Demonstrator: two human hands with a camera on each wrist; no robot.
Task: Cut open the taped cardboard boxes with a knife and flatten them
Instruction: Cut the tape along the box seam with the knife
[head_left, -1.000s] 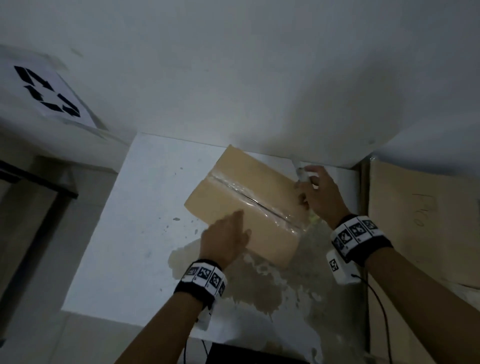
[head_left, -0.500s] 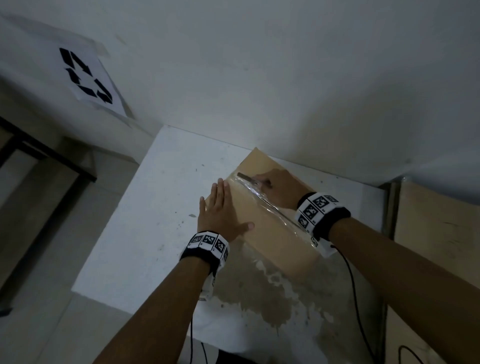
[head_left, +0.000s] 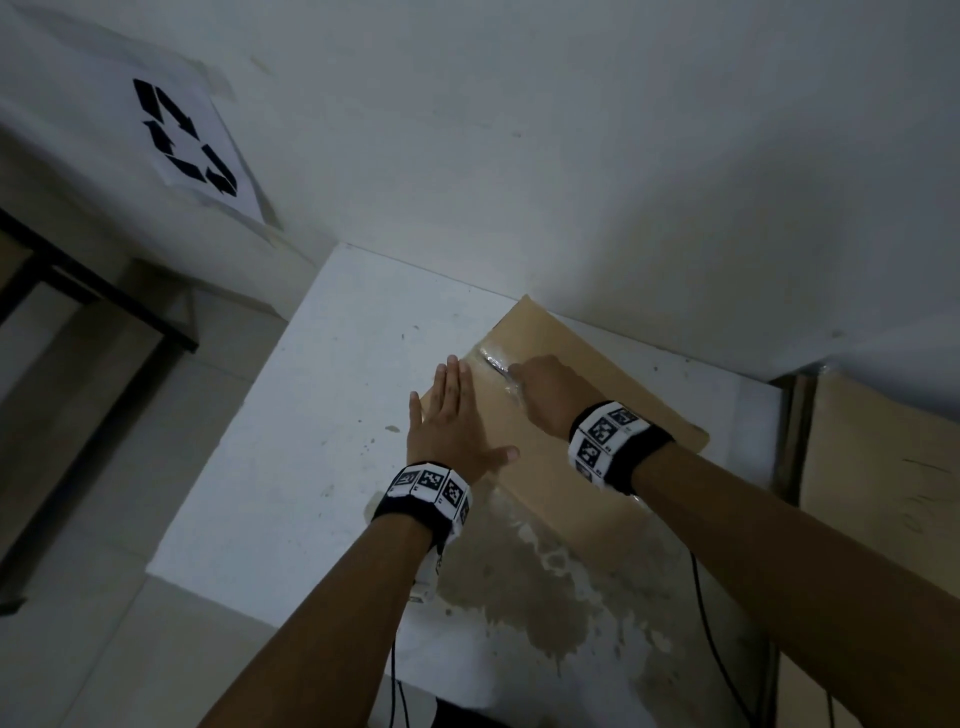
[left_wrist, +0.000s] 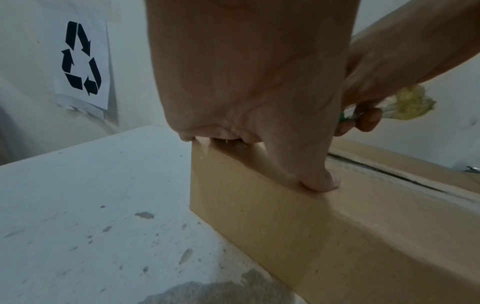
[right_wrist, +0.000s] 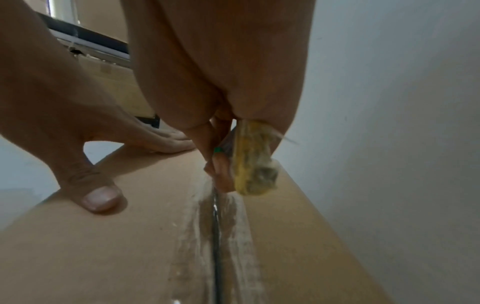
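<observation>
Both forearms are bare, with no sleeves in view. Each wrist wears a black band faced with a row of white square tiles that carry black block-pattern markers: the left band (head_left: 428, 491) and the right band (head_left: 615, 441). A small white unit hangs below the left band, and thin black cables (head_left: 711, 654) trail from both bands along the forearms.

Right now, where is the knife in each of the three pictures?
Head: the knife shows as a thin blade at the far end of the taped seam, poking out of the right hand.
Left wrist: only its yellowish wrapped handle, right of centre, above the box.
Right wrist: handle in the middle, below the fist.
Shared landmark: the cardboard box.
</observation>
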